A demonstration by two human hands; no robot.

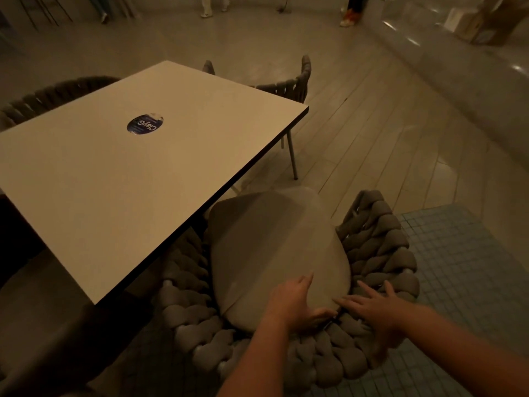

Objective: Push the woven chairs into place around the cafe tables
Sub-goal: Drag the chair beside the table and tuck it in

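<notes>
Your nearest woven chair (380,253) stood just beside the tabletop (137,173), its seat cushion (274,247) partly under the edge, so a crooked shove could, in my judgement, have jammed the woven arm against that edge or slid the loose cushion off. Your left hand (294,303) lay on the cushion's rear with fingers (305,282) loosely spread. Your right hand (375,308) rested flat on the braided backrest, fingers extended, gripping nothing.
</notes>
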